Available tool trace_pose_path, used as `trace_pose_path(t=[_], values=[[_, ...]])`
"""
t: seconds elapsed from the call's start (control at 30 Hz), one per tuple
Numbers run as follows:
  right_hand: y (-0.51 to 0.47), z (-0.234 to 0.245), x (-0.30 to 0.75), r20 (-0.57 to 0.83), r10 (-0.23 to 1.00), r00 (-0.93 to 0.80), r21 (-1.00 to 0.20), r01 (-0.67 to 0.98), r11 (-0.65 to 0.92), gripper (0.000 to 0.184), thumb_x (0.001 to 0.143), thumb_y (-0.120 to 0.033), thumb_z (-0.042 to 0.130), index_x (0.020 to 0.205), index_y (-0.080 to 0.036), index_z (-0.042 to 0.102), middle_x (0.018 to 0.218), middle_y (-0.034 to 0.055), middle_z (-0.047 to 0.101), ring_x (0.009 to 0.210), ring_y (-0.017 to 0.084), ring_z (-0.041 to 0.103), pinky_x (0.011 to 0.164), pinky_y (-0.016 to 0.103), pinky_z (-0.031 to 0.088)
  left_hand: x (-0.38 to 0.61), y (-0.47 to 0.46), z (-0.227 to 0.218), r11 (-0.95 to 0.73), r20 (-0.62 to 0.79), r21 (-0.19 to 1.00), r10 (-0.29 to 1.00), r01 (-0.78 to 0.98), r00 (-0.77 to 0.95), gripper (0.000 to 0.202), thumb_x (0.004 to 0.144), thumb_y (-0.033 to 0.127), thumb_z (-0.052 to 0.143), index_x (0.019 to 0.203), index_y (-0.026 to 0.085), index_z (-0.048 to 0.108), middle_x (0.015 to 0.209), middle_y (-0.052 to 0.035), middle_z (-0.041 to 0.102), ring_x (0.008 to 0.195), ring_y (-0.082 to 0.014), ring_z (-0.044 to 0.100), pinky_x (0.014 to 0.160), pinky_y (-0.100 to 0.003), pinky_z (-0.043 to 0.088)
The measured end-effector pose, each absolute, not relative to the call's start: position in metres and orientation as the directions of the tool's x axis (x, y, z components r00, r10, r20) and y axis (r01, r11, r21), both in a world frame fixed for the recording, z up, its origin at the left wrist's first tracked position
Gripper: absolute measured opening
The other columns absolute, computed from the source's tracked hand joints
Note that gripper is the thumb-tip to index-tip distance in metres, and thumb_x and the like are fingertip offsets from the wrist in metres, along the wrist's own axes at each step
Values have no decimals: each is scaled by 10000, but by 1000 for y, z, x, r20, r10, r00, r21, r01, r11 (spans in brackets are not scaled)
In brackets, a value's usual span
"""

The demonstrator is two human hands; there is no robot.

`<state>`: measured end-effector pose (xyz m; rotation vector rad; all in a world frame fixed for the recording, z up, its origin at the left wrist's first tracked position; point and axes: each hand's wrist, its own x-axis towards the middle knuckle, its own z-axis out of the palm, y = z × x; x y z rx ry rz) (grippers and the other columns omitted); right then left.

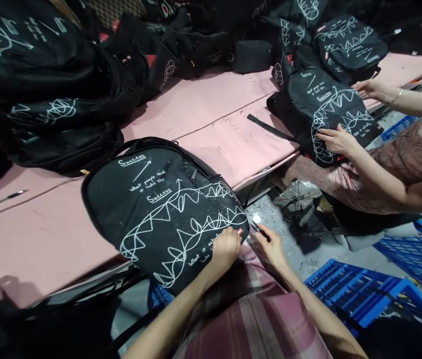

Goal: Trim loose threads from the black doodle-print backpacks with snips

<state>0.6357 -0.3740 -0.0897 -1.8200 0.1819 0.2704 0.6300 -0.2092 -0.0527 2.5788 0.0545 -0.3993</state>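
A black backpack (166,209) with white "Success" lettering and scribbled lines lies front side up, partly on the pink table and partly over its near edge by my lap. My left hand (227,247) is closed on the backpack's lower corner, right beside a small red tag (240,231). Just past that corner, my right hand (272,247) grips small dark thread snips (257,228), their tips close to the bag's edge. The lower part of the snips is hidden in my fingers.
Black backpacks are piled on the pink table (196,104) at left and back. On the right, a co-worker's hands (340,139) rest on a similar backpack (308,99). A pen-like tool (3,200) lies at left. Blue crates (367,289) stand on the floor among thread scraps.
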Motion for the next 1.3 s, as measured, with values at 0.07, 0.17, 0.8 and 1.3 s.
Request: trace_pose_path(t=[0.07,0.17,0.8,1.3], values=[[-374,-90,637,-279,20,960,-933,-266,-241,364,755,-410,585,1052,-211,652,1110,74,642,1052,252,568,939,411,402,636,-200,-53,-703,-391,666,-45,248,919,190,800,219,457,683,143,586,717,-57,583,667,-154,533,600,-255,372],[-371,-87,638,-242,26,970,-953,-232,-193,355,777,-396,554,1055,-191,634,1094,77,645,1020,233,579,911,379,422,640,-192,-50,-261,-548,820,-98,510,831,217,756,332,517,648,149,559,564,-4,527,504,-107,464,498,-216,327],[-392,-68,621,58,226,972,-465,226,-856,268,886,-360,419,922,-202,632,795,62,657,728,191,583,657,275,381,625,-222,-76,-500,-373,787,83,362,924,318,790,418,455,680,174,627,687,-20,587,623,-140,521,571,-237,343],[-392,-68,628,-2,222,975,-500,191,-845,262,886,-366,421,932,-203,622,835,55,673,759,198,597,674,281,390,624,-225,-68,-512,-360,782,91,354,928,300,800,393,450,679,181,624,692,-3,560,612,-123,511,592,-240,337]])
